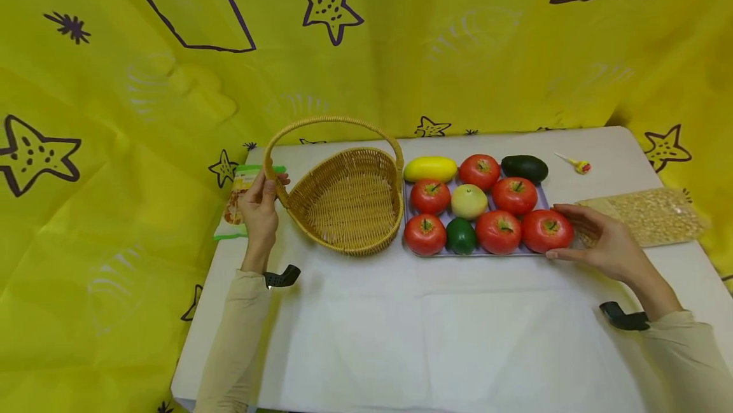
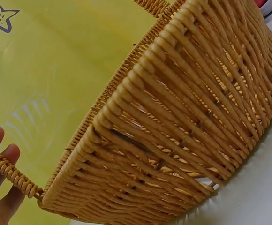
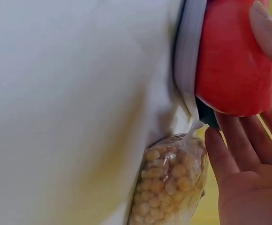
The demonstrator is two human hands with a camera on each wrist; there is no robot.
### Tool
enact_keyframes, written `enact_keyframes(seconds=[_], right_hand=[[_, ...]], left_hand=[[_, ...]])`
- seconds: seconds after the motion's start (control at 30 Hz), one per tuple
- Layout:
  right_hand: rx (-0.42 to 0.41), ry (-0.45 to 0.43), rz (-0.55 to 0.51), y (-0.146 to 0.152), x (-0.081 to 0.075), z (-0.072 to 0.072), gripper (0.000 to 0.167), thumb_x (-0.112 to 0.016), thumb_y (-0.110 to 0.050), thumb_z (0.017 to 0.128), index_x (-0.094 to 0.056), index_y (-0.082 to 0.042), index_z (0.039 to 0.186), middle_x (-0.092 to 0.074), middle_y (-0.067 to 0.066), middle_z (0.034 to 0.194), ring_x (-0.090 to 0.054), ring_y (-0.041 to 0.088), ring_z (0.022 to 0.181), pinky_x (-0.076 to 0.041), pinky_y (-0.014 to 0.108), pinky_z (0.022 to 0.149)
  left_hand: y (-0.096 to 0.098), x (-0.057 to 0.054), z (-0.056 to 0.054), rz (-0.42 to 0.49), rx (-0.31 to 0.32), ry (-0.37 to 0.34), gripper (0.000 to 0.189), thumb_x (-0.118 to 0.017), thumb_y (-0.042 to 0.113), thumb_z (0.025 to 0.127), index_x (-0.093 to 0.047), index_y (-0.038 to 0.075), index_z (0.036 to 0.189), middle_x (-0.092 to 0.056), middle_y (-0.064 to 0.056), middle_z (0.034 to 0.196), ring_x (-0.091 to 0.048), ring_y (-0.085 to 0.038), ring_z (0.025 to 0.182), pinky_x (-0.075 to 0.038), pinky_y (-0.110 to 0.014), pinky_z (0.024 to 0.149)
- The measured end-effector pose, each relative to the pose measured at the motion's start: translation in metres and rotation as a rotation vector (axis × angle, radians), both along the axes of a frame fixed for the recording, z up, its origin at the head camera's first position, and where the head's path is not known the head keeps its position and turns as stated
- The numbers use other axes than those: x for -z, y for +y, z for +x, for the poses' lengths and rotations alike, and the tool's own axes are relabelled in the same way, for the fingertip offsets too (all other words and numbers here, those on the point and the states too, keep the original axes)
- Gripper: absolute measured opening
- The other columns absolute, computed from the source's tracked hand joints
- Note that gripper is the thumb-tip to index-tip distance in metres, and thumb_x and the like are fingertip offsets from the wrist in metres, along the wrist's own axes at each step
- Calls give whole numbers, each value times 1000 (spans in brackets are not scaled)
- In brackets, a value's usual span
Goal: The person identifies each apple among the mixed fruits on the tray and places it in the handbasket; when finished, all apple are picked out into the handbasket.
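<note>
Red tomato (image 1: 548, 231) sits in the tray's near right corner (image 3: 186, 61); the right hand (image 1: 613, 244) is spread about it, no firm grip visible; the left hand (image 1: 260, 212) holds the basket (image 1: 355, 209) by its handle (image 1: 326, 119); picking seems underway, needing a closing grasp.

Head cam's looking forward-down over the white table (image 1: 429, 330). Up close, left wrist cam's facing the golden wicker basket (image 2: 173, 103), right's facing a round red tomato (image 3: 234, 56); head's catching both.
</note>
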State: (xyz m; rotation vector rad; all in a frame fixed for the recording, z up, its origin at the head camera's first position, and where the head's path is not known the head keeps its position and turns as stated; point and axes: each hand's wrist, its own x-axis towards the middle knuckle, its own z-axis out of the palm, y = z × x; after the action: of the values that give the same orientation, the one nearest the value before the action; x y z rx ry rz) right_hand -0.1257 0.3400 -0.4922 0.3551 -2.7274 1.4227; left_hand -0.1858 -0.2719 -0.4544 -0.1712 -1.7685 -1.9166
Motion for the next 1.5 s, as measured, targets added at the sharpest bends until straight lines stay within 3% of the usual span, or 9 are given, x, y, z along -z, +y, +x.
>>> enact_keyframes(seconds=[0.13, 0.37, 0.6, 0.73, 0.9, 1.03, 1.2, 1.37, 1.5], right_hand=[[-5, -28, -22, 0, -1, -1, 90, -98, 4, 66, -59, 4, 147, -57, -36, 134, -53, -26, 116, -42, -4, 93], [-7, -41, 0, 6, -3, 2, 84, -98, 3, 66, -63, 0, 143, -53, -29, 129, -51, -20, 112, -44, -4, 89], [-51, -105, -80, 14, -8, 4, 82, -92, 9, 73, -61, -8, 148, -60, -26, 138, -54, -18, 118, -46, -2, 90], [-59, -133, -112, 14, -13, 4, 81, -86, 14, 77, -57, -6, 150, -60, -28, 137, -57, -18, 117, -48, 0, 90], [-57, -117, -119, 10, -19, 2, 92, -84, 18, 77, -49, -7, 159, -56, -25, 142, -56, -11, 120, -52, 4, 88], [-31, -93, -127, 2, -25, -3, 87, -85, 19, 75, -55, -3, 154, -59, -19, 137, -59, -5, 114, -55, 6, 86], [-12, -95, -129, -11, -34, -10, 85, -87, 20, 72, -61, -5, 149, -62, -20, 136, -65, -6, 106, -55, 7, 84], [-60, -91, -226, -30, -46, -19, 84, -85, 26, 69, -61, 3, 146, -68, -19, 131, -74, -3, 97, -60, 12, 81], [-113, -29, -248, -49, -56, -29, 83, -85, 27, 66, -62, 7, 143, -68, -15, 133, -73, -1, 102, -59, 11, 85]], left_hand=[[-2, 2, 0, -20, 0, -2, 39, -53, 8, 110, -60, -7, 146, -79, -5, 106, -75, -17, 103, -61, -28, 98], [-6, 3, -1, -68, 9, -26, 39, -56, 11, 109, -63, 0, 146, -79, -1, 107, -75, -15, 103, -61, -29, 97], [-9, 5, -1, -49, 20, -25, 38, -56, 7, 109, -63, -5, 144, -79, -5, 105, -76, -16, 103, -61, -27, 98], [-9, 4, -2, -49, 17, -18, 38, -57, 8, 108, -64, -3, 144, -79, -4, 105, -76, -17, 103, -61, -27, 98], [-8, 3, -4, -69, 18, -9, 38, -55, 7, 108, -64, -4, 143, -79, -5, 107, -75, -15, 101, -61, -29, 98], [-7, 3, -5, -65, 20, -6, 37, -55, 6, 108, -64, -5, 143, -79, -7, 106, -74, -15, 100, -61, -27, 97], [-7, 2, -4, -68, 5, -8, 38, -56, 5, 107, -61, -10, 142, -79, -5, 105, -74, -14, 99, -61, -26, 95], [-7, 1, -4, -77, 5, -8, 39, -56, 5, 108, -59, -15, 141, -79, 1, 104, -75, -12, 99, -61, -25, 95], [-7, 2, -4, -68, 0, -2, 38, -57, 5, 108, -61, -13, 141, -80, 0, 104, -76, -12, 98, -62, -25, 95]])
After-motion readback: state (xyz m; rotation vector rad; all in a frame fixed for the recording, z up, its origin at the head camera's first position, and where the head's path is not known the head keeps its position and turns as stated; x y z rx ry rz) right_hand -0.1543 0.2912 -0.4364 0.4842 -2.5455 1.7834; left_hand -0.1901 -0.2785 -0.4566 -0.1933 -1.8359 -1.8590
